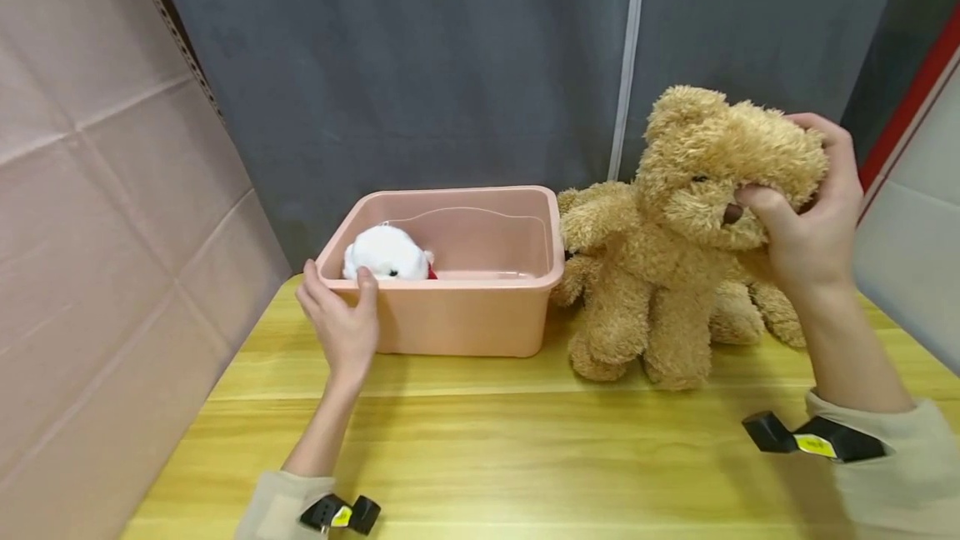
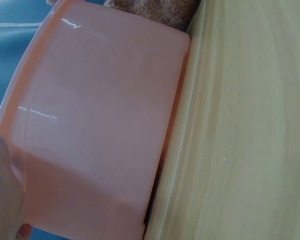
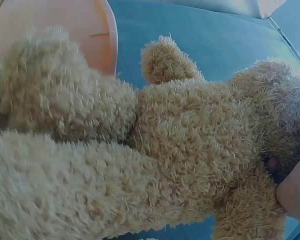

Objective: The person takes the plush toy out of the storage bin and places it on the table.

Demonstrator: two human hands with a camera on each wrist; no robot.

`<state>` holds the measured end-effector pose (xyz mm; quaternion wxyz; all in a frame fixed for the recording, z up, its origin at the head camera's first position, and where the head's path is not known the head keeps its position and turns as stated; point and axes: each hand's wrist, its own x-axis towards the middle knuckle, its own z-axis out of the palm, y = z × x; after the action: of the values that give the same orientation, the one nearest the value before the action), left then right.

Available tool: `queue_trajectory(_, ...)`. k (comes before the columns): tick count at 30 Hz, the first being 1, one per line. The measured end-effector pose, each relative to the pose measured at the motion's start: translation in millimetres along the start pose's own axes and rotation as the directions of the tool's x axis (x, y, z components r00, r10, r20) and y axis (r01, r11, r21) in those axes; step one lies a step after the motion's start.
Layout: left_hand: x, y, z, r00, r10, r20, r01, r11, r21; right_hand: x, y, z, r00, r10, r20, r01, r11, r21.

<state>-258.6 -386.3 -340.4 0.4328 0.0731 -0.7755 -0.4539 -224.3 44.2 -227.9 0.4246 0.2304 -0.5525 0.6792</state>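
On the right, my right hand [image 1: 817, 215] grips a light-brown teddy bear [image 1: 637, 240] by the side of its head, thumb across the face beside the brown nose. The bear is upright, its legs hanging close over the table; its body fills most of the right wrist view. At the near left corner of a pink plastic bin [image 1: 457, 319], my left hand [image 1: 343, 323] holds the rim, with the thumb at the front edge and the fingers along the left side. A white plush toy [image 1: 386, 252] with a bit of red lies inside the bin, its lower part hidden by the front wall.
Behind the held bear, brown plush limbs [image 1: 776, 315] of another toy show on the wooden table [image 1: 525, 448]. A dark grey curtain [image 1: 450, 65] hangs right behind the bin. Pale panels [image 1: 112, 215] flank the table on the left and right.
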Motion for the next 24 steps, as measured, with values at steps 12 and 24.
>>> queue_trajectory(12,2.2,-1.2,2.5,1.000,-0.001,0.001,0.001,1.000,0.011,-19.2,16.1,-14.8,0.947,0.249,0.201,-0.163,0.916,-0.366)
queue_trajectory(24,1.1,-2.7,5.0,1.000,0.003,-0.003,-0.003,1.000,0.008,-39.5,33.3,-22.9,0.805,0.522,0.281,-0.247,0.727,-0.640)
